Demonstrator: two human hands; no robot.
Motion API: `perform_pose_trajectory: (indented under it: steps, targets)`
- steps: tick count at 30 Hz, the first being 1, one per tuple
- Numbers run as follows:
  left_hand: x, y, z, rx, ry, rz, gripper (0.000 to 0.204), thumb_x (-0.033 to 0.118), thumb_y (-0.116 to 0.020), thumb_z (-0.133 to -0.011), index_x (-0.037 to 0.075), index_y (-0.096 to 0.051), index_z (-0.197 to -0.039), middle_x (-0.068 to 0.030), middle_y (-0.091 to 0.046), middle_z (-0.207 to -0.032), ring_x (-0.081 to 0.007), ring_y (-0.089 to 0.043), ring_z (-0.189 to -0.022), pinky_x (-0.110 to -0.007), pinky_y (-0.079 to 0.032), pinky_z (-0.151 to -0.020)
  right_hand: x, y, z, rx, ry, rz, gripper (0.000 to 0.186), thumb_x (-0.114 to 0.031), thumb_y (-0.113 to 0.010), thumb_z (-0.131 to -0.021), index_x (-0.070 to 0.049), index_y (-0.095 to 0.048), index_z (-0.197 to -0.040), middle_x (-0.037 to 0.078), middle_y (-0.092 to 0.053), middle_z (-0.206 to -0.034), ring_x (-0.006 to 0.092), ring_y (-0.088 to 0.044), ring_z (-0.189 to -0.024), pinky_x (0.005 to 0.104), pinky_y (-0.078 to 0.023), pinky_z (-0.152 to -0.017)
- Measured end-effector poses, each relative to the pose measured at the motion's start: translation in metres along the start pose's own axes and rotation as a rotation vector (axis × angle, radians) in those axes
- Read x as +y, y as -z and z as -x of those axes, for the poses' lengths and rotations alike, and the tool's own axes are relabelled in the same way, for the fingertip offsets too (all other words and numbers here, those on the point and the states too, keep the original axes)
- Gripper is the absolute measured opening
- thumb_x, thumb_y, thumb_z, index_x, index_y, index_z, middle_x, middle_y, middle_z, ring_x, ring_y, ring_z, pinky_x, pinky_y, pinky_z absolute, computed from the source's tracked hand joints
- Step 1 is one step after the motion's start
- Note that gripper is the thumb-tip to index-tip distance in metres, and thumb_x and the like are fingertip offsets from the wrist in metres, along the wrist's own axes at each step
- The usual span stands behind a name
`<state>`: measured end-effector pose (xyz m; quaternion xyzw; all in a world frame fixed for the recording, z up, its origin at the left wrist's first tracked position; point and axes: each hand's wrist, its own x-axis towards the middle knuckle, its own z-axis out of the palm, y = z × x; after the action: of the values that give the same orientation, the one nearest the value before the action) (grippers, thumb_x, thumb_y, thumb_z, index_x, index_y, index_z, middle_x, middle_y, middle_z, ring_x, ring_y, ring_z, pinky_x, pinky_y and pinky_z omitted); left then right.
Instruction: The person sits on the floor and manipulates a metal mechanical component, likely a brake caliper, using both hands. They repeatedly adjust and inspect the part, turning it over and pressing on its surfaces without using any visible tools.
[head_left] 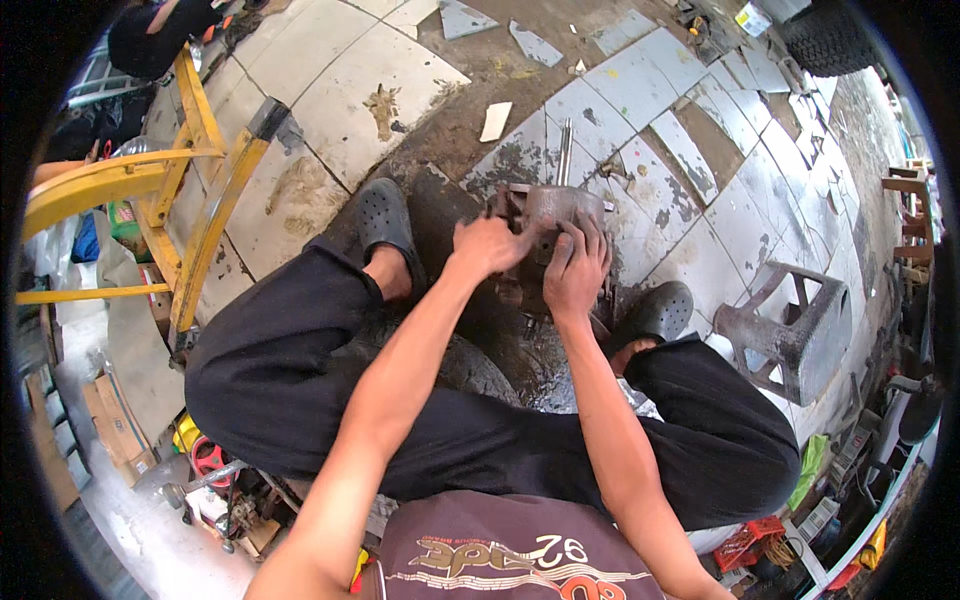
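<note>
A dark, greasy metal housing (553,204) stands between my feet, with a bright steel shaft (565,150) rising from its top. My left hand (487,248) grips its left side, fingers curled at the edge and thumb pointing across the front. On the right front, my right hand (577,270) presses against the same housing, its fingers bent over the surface. Below my hands the lower part of the housing is dark and partly hidden. A separate frame-like metal casting (815,335) with large openings lies on its side to the right.
A yellow metal stand (190,200) rises at the left. Broken floor tiles (655,85) and dirt lie ahead. Tools and a red tape measure (208,458) are by my left knee; a red crate (750,540) sits near my right knee. A tyre (825,40) is at the far right.
</note>
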<state>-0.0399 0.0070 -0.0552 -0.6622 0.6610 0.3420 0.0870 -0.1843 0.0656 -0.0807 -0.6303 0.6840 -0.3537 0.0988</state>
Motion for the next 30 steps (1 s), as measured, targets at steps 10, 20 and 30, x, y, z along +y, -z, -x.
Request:
perform_pose_trajectory:
  steps: [10,20,30]
  targets:
    - [-0.01,-0.006,-0.015,-0.054,0.015,0.062,0.109,0.087,-0.016,-0.088,-0.001,-0.041,-0.148,-0.0197,-0.055,-0.145,-0.038,-0.04,-0.144,-0.058,-0.02,-0.121,0.0,0.002,0.002,-0.024,0.0,0.046,0.038,-0.033,-0.04,-0.107,-0.007,-0.065,-0.118,0.014,-0.058,-0.137,0.0373,-0.048,-0.132,0.051,-0.031,-0.113]
    - [-0.007,0.006,-0.023,-0.143,-0.023,-0.041,0.116,0.091,-0.01,-0.085,0.0,-0.067,-0.128,-0.0216,-0.053,-0.146,-0.0365,-0.032,-0.149,-0.06,-0.017,-0.121,0.004,0.0,0.0,-0.038,-0.024,0.056,0.038,-0.032,-0.039,-0.108,-0.007,-0.066,-0.119,0.013,-0.058,-0.14,0.0362,-0.047,-0.135,0.0497,-0.03,-0.115]
    - [-0.013,0.009,-0.033,-0.218,0.015,-0.074,0.114,0.089,-0.005,-0.086,0.004,-0.056,-0.142,-0.0184,-0.051,-0.15,-0.0394,-0.033,-0.149,-0.062,-0.019,-0.12,-0.003,0.001,-0.004,-0.037,-0.021,0.019,0.035,-0.03,-0.041,-0.107,-0.007,-0.065,-0.119,0.013,-0.057,-0.14,0.0365,-0.047,-0.134,0.0504,-0.03,-0.115]
